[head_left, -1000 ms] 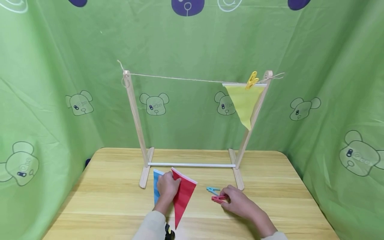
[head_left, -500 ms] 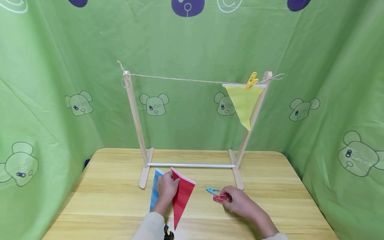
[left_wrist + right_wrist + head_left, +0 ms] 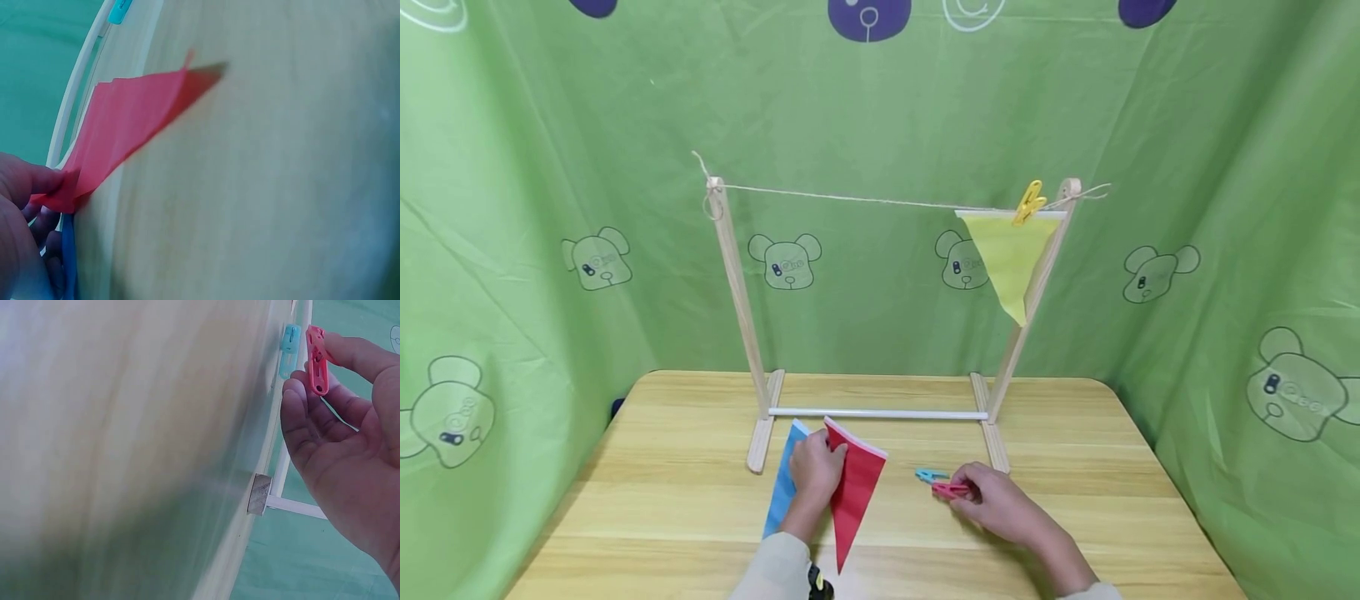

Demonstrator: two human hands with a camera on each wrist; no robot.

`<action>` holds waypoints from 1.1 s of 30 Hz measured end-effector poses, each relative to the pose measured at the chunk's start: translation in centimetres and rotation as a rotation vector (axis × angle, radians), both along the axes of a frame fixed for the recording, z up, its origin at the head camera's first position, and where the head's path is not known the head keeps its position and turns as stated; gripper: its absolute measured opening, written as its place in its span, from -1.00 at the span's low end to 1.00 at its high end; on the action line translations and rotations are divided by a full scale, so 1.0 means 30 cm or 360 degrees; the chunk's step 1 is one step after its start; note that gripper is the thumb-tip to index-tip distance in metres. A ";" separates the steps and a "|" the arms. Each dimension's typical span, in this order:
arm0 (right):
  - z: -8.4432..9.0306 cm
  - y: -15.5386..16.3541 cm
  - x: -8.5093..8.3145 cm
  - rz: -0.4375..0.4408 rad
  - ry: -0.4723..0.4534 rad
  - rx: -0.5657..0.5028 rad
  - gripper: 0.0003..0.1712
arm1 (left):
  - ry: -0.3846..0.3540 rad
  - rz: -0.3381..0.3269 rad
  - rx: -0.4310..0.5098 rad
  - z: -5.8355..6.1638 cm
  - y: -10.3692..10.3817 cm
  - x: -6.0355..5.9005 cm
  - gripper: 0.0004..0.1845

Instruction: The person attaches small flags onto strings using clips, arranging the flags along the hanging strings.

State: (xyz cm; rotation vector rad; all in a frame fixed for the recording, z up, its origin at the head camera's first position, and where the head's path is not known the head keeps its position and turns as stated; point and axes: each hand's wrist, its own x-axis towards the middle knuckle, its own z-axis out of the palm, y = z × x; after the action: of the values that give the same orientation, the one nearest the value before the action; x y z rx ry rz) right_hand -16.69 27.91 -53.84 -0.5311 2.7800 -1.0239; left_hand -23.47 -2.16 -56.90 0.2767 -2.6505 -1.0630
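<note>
In the head view my left hand (image 3: 817, 468) pinches a red triangular pennant (image 3: 856, 487) near the corner of its white top edge. A blue pennant (image 3: 782, 490) is held in the same hand, partly hidden behind it; in the left wrist view only a strip of the blue cloth (image 3: 69, 256) shows below the red. My right hand (image 3: 996, 502) pinches a red clothespin (image 3: 950, 491) between thumb and fingers, close over the table. Beside it lies a light blue clothespin (image 3: 931, 475), apart from my fingers in the right wrist view.
A wooden frame with a left post (image 3: 739, 292) and a right post (image 3: 1037, 292) stands on the table (image 3: 700, 500). A string (image 3: 850, 198) spans the posts. From its right end hangs a yellow pennant (image 3: 1009, 258), held by a yellow clothespin (image 3: 1029, 202). A green curtain (image 3: 880, 108) surrounds the table.
The blue pennant has swung out, its lower part shifting left. The red clothespin has risen slightly in my right fingers and now overlaps the light blue one. The red pennant has moved slightly left.
</note>
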 end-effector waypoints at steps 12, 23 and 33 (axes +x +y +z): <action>0.005 0.002 -0.003 -0.0007 0.0003 -0.0023 -0.82 | -0.0054 0.0000 0.0100 0.007 -0.002 -0.004 -0.70; 0.008 -0.001 -0.008 -0.0066 0.0047 -0.0078 -0.84 | -0.0084 -0.0055 0.0275 0.008 -0.006 -0.002 -0.77; 0.019 -0.008 -0.018 -0.0089 0.0111 -0.0077 -0.80 | -0.0026 -0.0146 0.0482 0.041 -0.008 0.006 -0.87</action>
State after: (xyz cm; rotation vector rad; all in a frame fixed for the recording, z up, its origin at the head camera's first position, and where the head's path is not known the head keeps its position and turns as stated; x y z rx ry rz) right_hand -17.24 27.67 -53.27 -0.5076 2.8527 -1.1073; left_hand -23.29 -2.40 -55.66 0.2257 -2.5308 -1.4995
